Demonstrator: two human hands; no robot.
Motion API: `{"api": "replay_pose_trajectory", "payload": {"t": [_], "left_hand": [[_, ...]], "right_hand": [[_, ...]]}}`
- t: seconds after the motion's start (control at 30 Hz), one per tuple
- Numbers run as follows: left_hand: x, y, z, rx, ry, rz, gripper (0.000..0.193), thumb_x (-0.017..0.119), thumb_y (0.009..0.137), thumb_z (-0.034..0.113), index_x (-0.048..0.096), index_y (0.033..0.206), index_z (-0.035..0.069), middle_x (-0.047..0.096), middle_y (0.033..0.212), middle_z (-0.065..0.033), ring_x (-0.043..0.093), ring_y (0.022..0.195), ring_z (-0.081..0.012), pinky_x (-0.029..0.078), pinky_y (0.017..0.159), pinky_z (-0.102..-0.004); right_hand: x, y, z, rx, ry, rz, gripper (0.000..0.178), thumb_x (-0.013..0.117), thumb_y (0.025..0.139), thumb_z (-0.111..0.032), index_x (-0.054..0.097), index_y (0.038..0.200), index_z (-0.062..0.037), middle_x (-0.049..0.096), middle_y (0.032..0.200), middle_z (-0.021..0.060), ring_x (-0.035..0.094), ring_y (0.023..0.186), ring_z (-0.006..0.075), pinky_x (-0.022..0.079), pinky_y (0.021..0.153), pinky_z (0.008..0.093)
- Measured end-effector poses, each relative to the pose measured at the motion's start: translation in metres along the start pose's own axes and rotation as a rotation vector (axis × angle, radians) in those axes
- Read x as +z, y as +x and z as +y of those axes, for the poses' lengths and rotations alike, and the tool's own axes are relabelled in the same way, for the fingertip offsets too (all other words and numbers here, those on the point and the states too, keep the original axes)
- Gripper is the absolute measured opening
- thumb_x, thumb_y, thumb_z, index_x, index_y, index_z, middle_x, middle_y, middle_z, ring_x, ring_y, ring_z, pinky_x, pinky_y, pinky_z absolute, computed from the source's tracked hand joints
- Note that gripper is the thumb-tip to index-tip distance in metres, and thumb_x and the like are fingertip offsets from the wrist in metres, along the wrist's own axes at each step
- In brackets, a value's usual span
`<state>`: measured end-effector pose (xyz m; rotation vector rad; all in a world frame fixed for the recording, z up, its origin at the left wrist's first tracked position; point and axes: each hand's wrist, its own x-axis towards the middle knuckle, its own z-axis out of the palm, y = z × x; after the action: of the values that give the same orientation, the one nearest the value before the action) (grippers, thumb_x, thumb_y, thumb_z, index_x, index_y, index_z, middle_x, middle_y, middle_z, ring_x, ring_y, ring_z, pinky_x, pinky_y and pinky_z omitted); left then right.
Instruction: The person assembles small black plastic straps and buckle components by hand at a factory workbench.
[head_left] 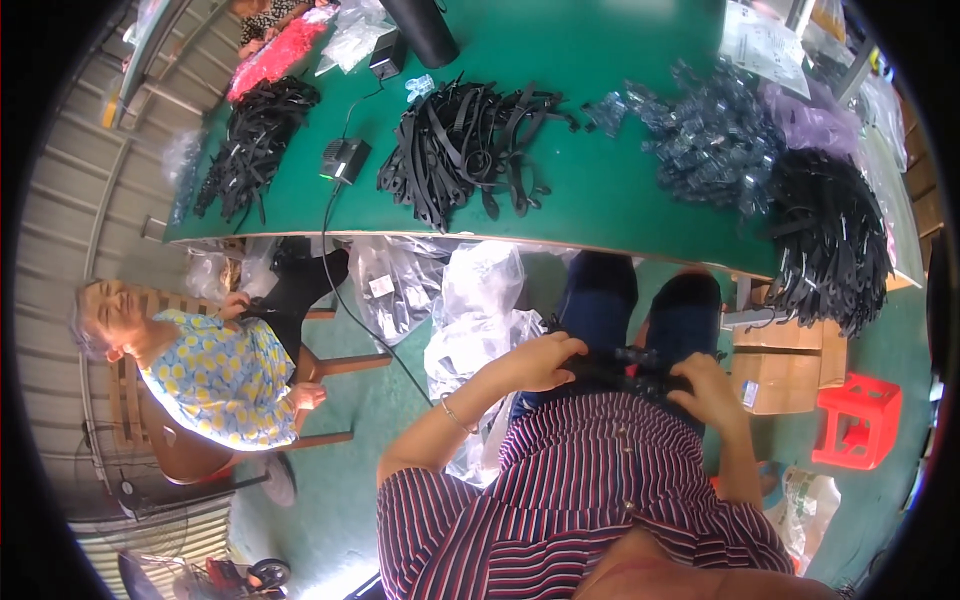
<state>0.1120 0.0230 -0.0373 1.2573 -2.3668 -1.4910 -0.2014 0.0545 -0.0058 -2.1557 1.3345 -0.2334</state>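
Note:
Above my lap, black straps (pixel 607 371) stretch between my two hands, dark against my jeans. My left hand (pixel 545 362) is closed at their left end, with thumb and fingers bent together. On the other side my right hand (pixel 708 388) curls its fingers at the right end of the same straps. Small shiny dark parts show midway; their exact shape is too small to make out. On the green table (pixel 590 195) in front of me lies a heap of black straps with looped ends (pixel 455 150). To its right is a pile of small clear plastic packets (pixel 705 135).
A big bundle of black straps (pixel 830 235) hangs over the table's right edge. A small black box with a cable (pixel 345 160) lies left of centre. Plastic bags (pixel 480 300) fill the space under the table. A seated person (pixel 220 370) is at left; a red stool (pixel 858 420) stands at right.

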Motion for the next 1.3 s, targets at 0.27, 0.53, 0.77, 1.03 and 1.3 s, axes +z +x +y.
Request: {"api": "replay_pose_trajectory", "payload": {"t": [0.27, 0.53, 0.77, 1.03, 1.3], "left_hand": [[-0.067, -0.002, 0.028, 0.105, 0.244, 0.395, 0.026, 0.065, 0.073, 0.013, 0.059, 0.096, 0.004, 0.061, 0.093, -0.0108, 0.061, 0.081, -0.0286, 0.048, 0.071, -0.0356], [-0.199, 0.073, 0.011, 0.092, 0.31, 1.211, 0.013, 0.062, 0.074, 0.013, 0.062, 0.083, 0.003, 0.063, 0.084, -0.0167, 0.062, 0.078, -0.0333, 0.049, 0.067, -0.0403], [-0.23, 0.12, -0.001, -0.453, 0.63, 1.009, 0.019, 0.055, 0.074, 0.02, 0.066, 0.087, 0.011, 0.065, 0.086, -0.0141, 0.063, 0.084, -0.0297, 0.05, 0.075, -0.0403], [-0.269, 0.088, 0.017, -0.045, -0.313, 1.073, 0.02, 0.051, 0.078, 0.017, 0.057, 0.086, 0.0, 0.063, 0.074, -0.0128, 0.061, 0.063, -0.0195, 0.048, 0.061, -0.0303], [-0.266, 0.071, 0.056, 0.16, -0.539, 1.084, 0.013, 0.046, 0.087, 0.011, 0.043, 0.097, 0.003, 0.055, 0.065, -0.0059, 0.05, 0.048, -0.0107, 0.04, 0.043, -0.0226]], "right_hand": [[-0.012, 0.012, -0.005, 0.029, 0.034, 0.014, 0.028, 0.069, 0.067, -0.013, 0.059, 0.091, -0.0042, 0.056, 0.083, 0.0104, 0.053, 0.084, 0.0295, 0.043, 0.073, 0.0382], [-0.015, 0.019, -0.018, -0.015, 0.093, 0.039, 0.026, 0.067, 0.07, -0.014, 0.058, 0.092, -0.0039, 0.056, 0.079, 0.0104, 0.054, 0.078, 0.029, 0.043, 0.069, 0.0379], [-0.021, 0.02, -0.017, -0.04, 0.079, 0.077, 0.026, 0.067, 0.069, -0.013, 0.058, 0.092, -0.0045, 0.056, 0.078, 0.0098, 0.054, 0.077, 0.0289, 0.043, 0.068, 0.0379], [-0.053, 0.018, -0.012, -0.02, 0.12, 0.186, 0.026, 0.067, 0.069, -0.01, 0.057, 0.092, -0.0035, 0.055, 0.078, 0.0102, 0.056, 0.074, 0.0275, 0.044, 0.065, 0.0365], [-0.081, 0.017, -0.019, -0.078, 0.06, 0.281, 0.026, 0.067, 0.07, -0.011, 0.057, 0.093, -0.0035, 0.056, 0.079, 0.0099, 0.057, 0.073, 0.0251, 0.045, 0.063, 0.0342]]}}
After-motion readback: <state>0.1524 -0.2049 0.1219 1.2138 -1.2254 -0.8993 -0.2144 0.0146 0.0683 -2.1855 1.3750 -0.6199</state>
